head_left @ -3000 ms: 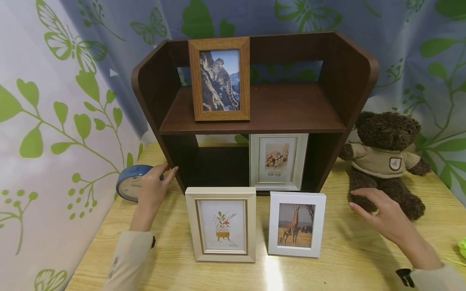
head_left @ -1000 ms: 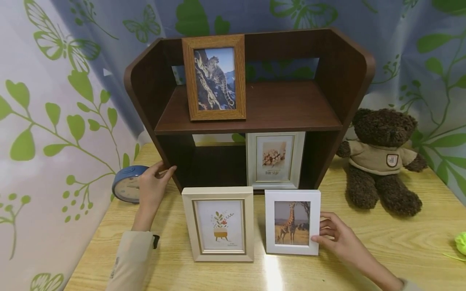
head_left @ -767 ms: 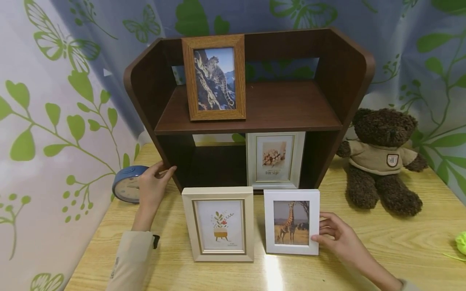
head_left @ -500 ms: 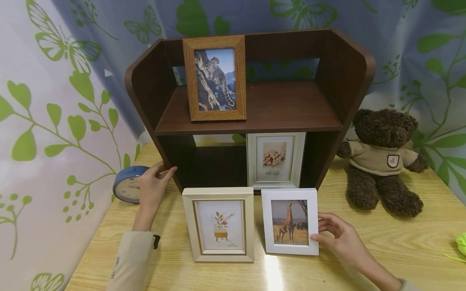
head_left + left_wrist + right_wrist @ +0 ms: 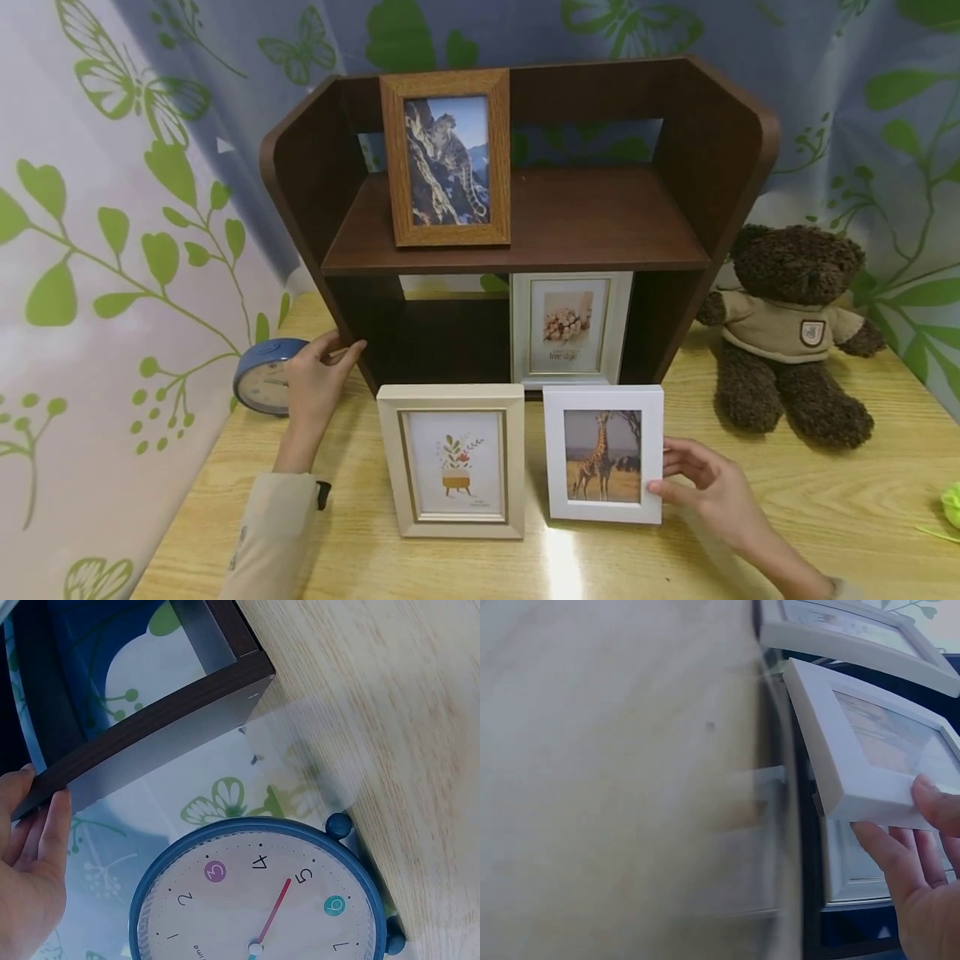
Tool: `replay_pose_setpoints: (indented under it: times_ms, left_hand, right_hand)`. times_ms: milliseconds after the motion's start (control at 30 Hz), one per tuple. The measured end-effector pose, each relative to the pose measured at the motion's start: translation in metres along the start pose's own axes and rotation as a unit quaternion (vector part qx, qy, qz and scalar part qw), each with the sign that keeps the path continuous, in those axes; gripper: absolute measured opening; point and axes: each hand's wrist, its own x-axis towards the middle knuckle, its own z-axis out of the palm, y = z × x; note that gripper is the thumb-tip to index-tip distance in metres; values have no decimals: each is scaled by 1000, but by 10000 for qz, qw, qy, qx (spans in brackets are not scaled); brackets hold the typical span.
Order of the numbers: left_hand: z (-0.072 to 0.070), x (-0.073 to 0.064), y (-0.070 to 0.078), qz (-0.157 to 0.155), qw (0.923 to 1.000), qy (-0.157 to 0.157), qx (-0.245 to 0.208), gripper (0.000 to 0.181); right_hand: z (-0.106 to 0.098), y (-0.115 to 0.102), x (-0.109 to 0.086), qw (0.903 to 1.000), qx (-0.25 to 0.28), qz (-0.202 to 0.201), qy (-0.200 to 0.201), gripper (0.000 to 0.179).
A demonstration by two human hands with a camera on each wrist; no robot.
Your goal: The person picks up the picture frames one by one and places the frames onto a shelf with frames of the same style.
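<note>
My right hand (image 5: 708,492) pinches the right edge of a white picture frame (image 5: 603,458) with a giraffe photo. In the right wrist view the thumb lies on the frame's front, and the fingers are behind it. My left hand (image 5: 315,387) grips the front edge of the left side panel of a dark brown two-tier shelf (image 5: 607,212). Thumb and fingers sit on either side of that panel (image 5: 142,724) in the left wrist view. A cream picture frame (image 5: 390,467) with a potted plant print stands left of the white one, in front of the shelf.
A brown wooden frame (image 5: 447,237) with a snow leopard photo stands on the upper tier. Below it, right, is a pale "free style" frame (image 5: 520,333). A blue alarm clock (image 5: 266,358) stands beside my left hand. A teddy bear (image 5: 787,333) and green yarn (image 5: 951,504) are at right.
My right hand has come from near the teddy bear to the white picture frame and taken hold of its edge. The frame has shifted slightly in its grip. My left hand stays on the shelf.
</note>
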Motion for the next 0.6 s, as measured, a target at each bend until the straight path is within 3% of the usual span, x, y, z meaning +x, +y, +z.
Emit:
replay_pose_setpoints:
  times_ms: [200,600]
  left_hand:
    - [0,0,-1,-66,9999,-48,-129,21]
    - [0,0,-2,-114,9994,-82,-302,21]
  right_hand:
    - [-9,-12,8,9997,-143,156,136,57]
    - [-22,-49,30,9940,847,-673,132,54]
